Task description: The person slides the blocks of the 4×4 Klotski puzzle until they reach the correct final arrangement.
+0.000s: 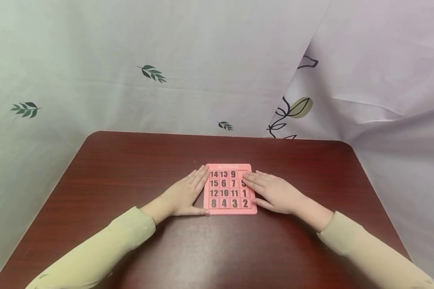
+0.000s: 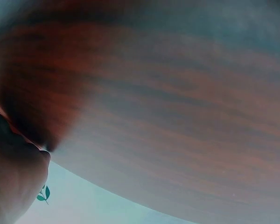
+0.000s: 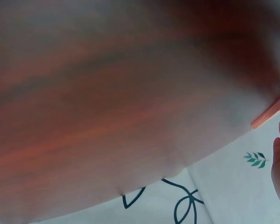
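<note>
A pink number sliding puzzle (image 1: 228, 188) lies flat on the brown table, its black numerals facing up. The top row reads 14, 13, 9, then a gap in the top right corner. My left hand (image 1: 186, 194) rests along the puzzle's left side, fingers straight at the upper edge and thumb at the lower left corner. On the other side, my right hand (image 1: 277, 192) lays extended fingertips over the right edge by the gap and the 5 tile, thumb lower down beside the 2. Part of the left hand (image 2: 18, 182) shows dark in the left wrist view.
The table (image 1: 137, 156) has rounded far corners and a glossy wood grain. A pale curtain (image 1: 188, 48) with leaf prints hangs behind its far edge, and another fabric fold (image 1: 383, 80) hangs at the right. Both wrist views show mostly blurred tabletop.
</note>
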Tool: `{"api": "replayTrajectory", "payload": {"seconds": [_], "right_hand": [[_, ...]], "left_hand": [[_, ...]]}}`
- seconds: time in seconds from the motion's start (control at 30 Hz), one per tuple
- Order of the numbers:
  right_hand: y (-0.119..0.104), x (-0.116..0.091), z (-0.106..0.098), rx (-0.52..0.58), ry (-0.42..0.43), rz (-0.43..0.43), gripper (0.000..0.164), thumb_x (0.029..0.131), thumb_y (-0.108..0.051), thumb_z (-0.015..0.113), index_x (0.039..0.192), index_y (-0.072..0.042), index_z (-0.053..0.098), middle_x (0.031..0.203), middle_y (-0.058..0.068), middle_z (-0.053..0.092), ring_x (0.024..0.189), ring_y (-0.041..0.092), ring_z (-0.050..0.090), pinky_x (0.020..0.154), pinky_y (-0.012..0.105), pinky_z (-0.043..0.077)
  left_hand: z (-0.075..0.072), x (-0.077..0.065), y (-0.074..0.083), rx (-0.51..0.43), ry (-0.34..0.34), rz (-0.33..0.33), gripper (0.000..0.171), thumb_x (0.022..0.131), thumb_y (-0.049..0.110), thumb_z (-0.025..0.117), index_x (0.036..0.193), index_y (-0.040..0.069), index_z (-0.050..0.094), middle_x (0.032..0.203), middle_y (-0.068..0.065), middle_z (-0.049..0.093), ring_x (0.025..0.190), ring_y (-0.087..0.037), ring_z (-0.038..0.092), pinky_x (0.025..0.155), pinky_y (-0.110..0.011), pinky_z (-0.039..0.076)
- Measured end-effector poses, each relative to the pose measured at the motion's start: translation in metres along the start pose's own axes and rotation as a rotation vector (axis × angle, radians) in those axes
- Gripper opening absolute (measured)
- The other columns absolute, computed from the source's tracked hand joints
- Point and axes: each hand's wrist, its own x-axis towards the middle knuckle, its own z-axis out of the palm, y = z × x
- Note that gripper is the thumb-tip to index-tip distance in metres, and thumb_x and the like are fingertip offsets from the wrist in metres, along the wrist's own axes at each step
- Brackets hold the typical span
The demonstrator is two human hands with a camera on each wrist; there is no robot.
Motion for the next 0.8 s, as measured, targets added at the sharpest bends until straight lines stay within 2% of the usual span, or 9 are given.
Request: {"api": "replayTrajectory", "payload": {"seconds": [0.27, 0.4, 0.6, 0.8], "right_hand": [[0.000, 0.030, -0.001, 0.054, -0.057, 0.041, 0.068, 0.105, -0.045, 0.061, 0.160, -0.009, 0.048, 0.168, 0.008, 0.046, 0.157, 0.026, 0.043, 0.130, 0.048, 0.037], [-0.002, 0.040, 0.000, 0.051, -0.086, 0.032, 0.068, 0.105, -0.045, 0.060, 0.161, -0.009, 0.046, 0.168, 0.009, 0.046, 0.157, 0.026, 0.044, 0.130, 0.049, 0.036], [0.001, 0.036, 0.001, 0.031, -0.094, 0.039, 0.068, 0.105, -0.044, 0.060, 0.161, -0.008, 0.046, 0.168, 0.008, 0.046, 0.157, 0.027, 0.043, 0.130, 0.049, 0.037], [0.007, 0.023, -0.003, 0.023, -0.058, 0.041, 0.066, 0.103, -0.040, 0.065, 0.157, -0.005, 0.051, 0.164, 0.012, 0.051, 0.155, 0.032, 0.046, 0.128, 0.051, 0.039]], "left_hand": [[0.004, 0.001, 0.000, 0.004, 0.009, 0.000, 0.122, 0.092, 0.079, 0.058, 0.166, -0.009, 0.017, 0.176, -0.028, 0.009, 0.166, -0.039, 0.014, 0.136, -0.046, 0.022], [0.004, 0.003, 0.000, 0.006, 0.005, 0.003, 0.121, 0.092, 0.079, 0.057, 0.166, -0.008, 0.017, 0.177, -0.027, 0.009, 0.166, -0.038, 0.014, 0.136, -0.046, 0.021], [0.003, 0.002, 0.000, 0.018, 0.004, 0.000, 0.122, 0.092, 0.080, 0.056, 0.166, -0.008, 0.016, 0.177, -0.027, 0.008, 0.166, -0.038, 0.013, 0.136, -0.045, 0.021], [0.003, 0.001, -0.001, 0.016, 0.010, 0.005, 0.122, 0.092, 0.079, 0.057, 0.166, -0.009, 0.015, 0.176, -0.028, 0.009, 0.166, -0.038, 0.013, 0.136, -0.045, 0.021]]}}
